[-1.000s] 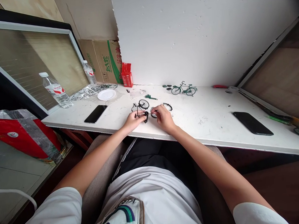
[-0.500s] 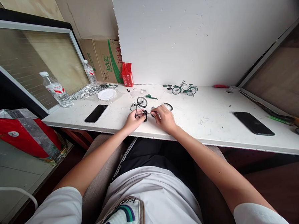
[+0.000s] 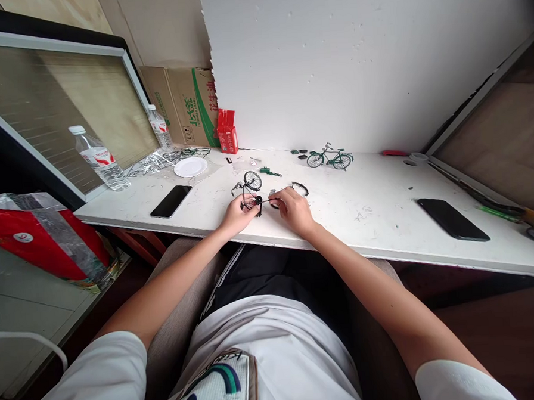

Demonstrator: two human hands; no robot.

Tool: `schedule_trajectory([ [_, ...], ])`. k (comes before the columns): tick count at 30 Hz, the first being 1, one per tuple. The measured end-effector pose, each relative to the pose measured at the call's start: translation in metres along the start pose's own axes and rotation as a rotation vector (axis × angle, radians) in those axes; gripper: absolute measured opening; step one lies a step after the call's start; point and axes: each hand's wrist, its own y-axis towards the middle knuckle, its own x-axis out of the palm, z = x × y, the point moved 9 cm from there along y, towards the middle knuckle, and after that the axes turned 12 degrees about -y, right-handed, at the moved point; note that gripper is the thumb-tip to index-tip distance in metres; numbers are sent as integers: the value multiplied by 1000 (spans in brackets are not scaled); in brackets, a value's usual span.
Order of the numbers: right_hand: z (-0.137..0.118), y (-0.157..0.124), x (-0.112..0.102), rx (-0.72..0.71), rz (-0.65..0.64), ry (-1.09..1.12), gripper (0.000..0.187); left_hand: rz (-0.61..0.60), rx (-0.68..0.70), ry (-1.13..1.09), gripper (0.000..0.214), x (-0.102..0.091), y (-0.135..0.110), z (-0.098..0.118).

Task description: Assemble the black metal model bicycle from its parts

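Note:
My left hand [image 3: 240, 216] is closed around the frame of a small black model bicycle [image 3: 245, 191], near the table's front edge. The spoked wheel [image 3: 252, 181] and the handlebar end stick up beyond my fingers; the held part of the frame is hidden. Pinched in the fingers of my right hand [image 3: 293, 209] is a thin dark rod [image 3: 267, 200], its tip pointing left at the bicycle's dark round part by my left fingertips. Whether the tip touches cannot be made out. A loose curved black part [image 3: 300, 189] lies just behind my right hand.
On the white table [image 3: 366, 218], a finished green model bicycle [image 3: 330, 158] stands at the back, near a green part [image 3: 270, 172]. Phones [image 3: 171, 201] lie at left and right. Water bottles [image 3: 98, 160], a white plate [image 3: 191, 167] and a red box [image 3: 227, 132] occupy the back left.
Both hands keep their grips in nearly the same place. My right fingers have shifted slightly around the thin rod. The whole view has moved very slightly.

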Motion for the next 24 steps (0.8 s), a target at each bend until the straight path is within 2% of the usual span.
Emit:
schedule_trajectory([
  [3,-2,-1,0,0,-17,-62,30,-8,1,-6,42,1,0,0],
  [8,-2,0,4,37,-63,-227,51,-37,36,30,43,2,0,-2],
  [12,5,0,13,88,-163,-281,60,-44,85,74,45,2,-3,0],
  [16,3,-2,19,101,-278,-247,48,-34,121,122,44,4,-5,7],
  [20,-3,-2,15,87,-287,-136,25,-5,174,137,40,2,-6,13],
  [24,-7,-2,17,61,-314,-71,19,19,195,139,40,-1,-5,12],
])
